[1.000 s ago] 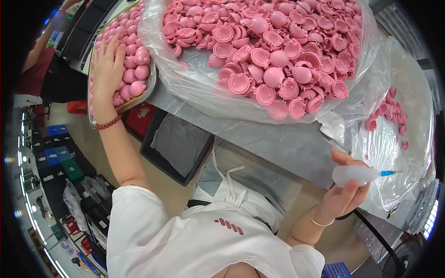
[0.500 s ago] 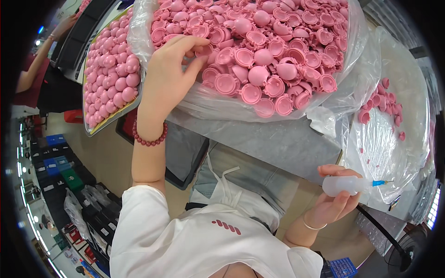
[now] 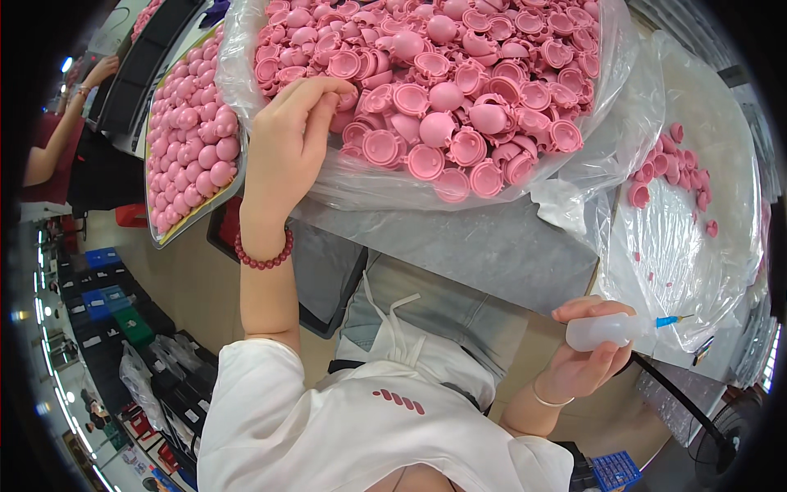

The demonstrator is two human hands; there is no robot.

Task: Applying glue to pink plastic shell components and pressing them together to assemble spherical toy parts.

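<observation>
My left hand [image 3: 287, 139] is at the near left side of a big heap of pink plastic half shells [image 3: 447, 98], thumb and forefinger pinched together. Between its fingertips is a pink half shell [image 3: 348, 99], partly covered by the fingers. Lower right, away from the heap, my right hand [image 3: 586, 357] wraps round a white translucent squeeze bottle [image 3: 597, 332]. The bottle lies tilted nearly level, its blue needle tip [image 3: 668, 321] pointing right.
A clear plastic bag [image 3: 426, 197] lies under the heap on a grey table [image 3: 459, 246]. At left stands a tray of joined pink balls [image 3: 184, 160]. Loose pink pieces [image 3: 672, 168] lie on plastic sheeting at right. Another person's arm [image 3: 61, 143] shows far left.
My left thumb and forefinger have drawn closer together at the heap's edge. The right hand keeps its hold on the bottle. The whole view has shifted slightly.
</observation>
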